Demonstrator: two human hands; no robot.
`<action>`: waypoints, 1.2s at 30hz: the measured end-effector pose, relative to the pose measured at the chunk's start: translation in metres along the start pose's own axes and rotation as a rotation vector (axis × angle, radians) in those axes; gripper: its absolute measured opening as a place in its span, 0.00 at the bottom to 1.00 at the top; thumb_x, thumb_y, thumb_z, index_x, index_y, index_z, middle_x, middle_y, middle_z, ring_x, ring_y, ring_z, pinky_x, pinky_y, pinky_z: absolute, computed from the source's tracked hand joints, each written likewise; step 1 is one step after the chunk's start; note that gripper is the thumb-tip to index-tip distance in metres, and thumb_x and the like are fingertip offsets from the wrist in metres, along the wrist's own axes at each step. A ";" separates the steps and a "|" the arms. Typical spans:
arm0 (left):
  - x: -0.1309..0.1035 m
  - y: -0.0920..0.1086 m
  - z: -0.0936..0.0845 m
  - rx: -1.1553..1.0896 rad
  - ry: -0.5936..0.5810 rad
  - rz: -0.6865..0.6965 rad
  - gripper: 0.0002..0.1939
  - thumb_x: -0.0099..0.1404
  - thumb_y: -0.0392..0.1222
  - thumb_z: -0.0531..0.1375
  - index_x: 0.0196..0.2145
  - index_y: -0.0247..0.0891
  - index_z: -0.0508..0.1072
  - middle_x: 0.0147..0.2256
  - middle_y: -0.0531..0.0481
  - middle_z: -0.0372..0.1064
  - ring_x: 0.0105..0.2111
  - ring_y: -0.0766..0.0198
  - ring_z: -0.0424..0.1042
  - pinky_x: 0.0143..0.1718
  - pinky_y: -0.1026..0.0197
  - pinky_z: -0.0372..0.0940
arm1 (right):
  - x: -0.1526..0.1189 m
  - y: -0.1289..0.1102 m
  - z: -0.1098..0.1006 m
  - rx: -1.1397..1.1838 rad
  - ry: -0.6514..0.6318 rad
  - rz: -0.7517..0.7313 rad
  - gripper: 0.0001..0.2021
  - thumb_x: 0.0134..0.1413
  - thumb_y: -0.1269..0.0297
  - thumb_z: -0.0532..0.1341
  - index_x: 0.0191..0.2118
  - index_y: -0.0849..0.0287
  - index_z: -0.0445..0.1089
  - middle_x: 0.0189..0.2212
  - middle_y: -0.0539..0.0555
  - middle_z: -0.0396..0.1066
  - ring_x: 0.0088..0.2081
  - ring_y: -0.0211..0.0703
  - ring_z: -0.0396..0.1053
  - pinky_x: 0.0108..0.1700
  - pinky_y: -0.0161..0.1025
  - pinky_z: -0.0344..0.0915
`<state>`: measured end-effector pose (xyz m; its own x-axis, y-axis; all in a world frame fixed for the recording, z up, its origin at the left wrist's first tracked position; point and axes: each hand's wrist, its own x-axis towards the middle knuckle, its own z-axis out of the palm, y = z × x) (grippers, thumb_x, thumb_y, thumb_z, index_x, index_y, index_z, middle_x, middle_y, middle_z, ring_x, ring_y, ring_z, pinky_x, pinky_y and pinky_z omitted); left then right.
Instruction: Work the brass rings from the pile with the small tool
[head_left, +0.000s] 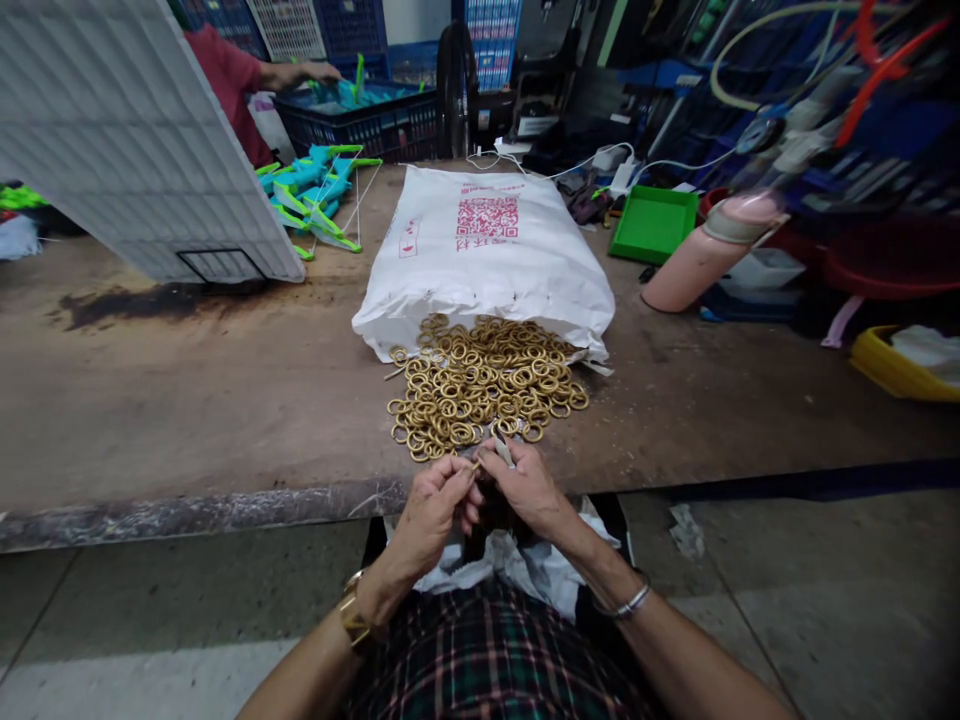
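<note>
Pinched narrowly in left hand (439,500), before white sack (480,240): one gold-coloured ring (475,466). Held in right hand (529,490), also before sack: small pale blade-like tool (503,452). Heaped at sack's mouth, on surface (285,400): loose rings (465,385). Steady ring; keep tool clear of fingertips.

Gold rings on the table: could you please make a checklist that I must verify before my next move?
1. Left hand pinches the small gold piece: ok.
2. Right hand holds the small pale tool: ok.
3. Loose gold rings lie just beyond the hands: ok.
4. White bag has its mouth open towards the hands: ok.
5. Held piece is free of defects: cannot tell, fingers cover much of it.
</note>
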<state>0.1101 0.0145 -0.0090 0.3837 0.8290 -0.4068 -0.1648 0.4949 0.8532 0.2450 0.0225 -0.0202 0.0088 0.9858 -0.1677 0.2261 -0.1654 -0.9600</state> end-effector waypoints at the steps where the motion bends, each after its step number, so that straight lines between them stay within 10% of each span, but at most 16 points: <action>1: 0.000 -0.001 0.000 -0.009 0.004 -0.001 0.17 0.54 0.54 0.59 0.28 0.35 0.63 0.22 0.56 0.63 0.17 0.74 0.60 0.18 0.70 0.55 | 0.000 0.000 0.000 0.002 -0.001 -0.001 0.11 0.49 0.60 0.52 0.22 0.59 0.62 0.18 0.45 0.59 0.23 0.32 0.56 0.27 0.31 0.55; 12: 0.003 -0.008 -0.002 -0.055 0.037 0.090 0.15 0.58 0.51 0.57 0.30 0.35 0.62 0.24 0.54 0.64 0.20 0.74 0.61 0.19 0.71 0.58 | -0.010 0.004 -0.004 -0.512 -0.087 -0.248 0.08 0.46 0.73 0.49 0.29 0.58 0.64 0.23 0.49 0.65 0.26 0.36 0.61 0.29 0.31 0.54; 29: 0.003 -0.010 -0.002 0.180 0.116 0.201 0.17 0.58 0.54 0.54 0.26 0.36 0.60 0.22 0.54 0.61 0.20 0.72 0.60 0.19 0.69 0.58 | -0.011 0.000 0.000 -0.819 -0.151 -0.147 0.11 0.46 0.74 0.50 0.36 0.60 0.64 0.28 0.54 0.71 0.29 0.39 0.66 0.29 0.33 0.49; 36: -0.025 0.001 0.009 0.222 -0.097 0.235 0.16 0.61 0.52 0.53 0.26 0.35 0.64 0.23 0.52 0.63 0.23 0.70 0.63 0.26 0.66 0.61 | -0.002 -0.001 -0.001 -0.887 -0.114 -0.105 0.09 0.47 0.69 0.52 0.37 0.60 0.64 0.24 0.52 0.70 0.23 0.38 0.62 0.25 0.34 0.44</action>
<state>0.1083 -0.0080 0.0044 0.4454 0.8797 -0.1668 -0.0615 0.2159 0.9745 0.2457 0.0204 -0.0187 -0.1403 0.9779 -0.1550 0.8896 0.0557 -0.4533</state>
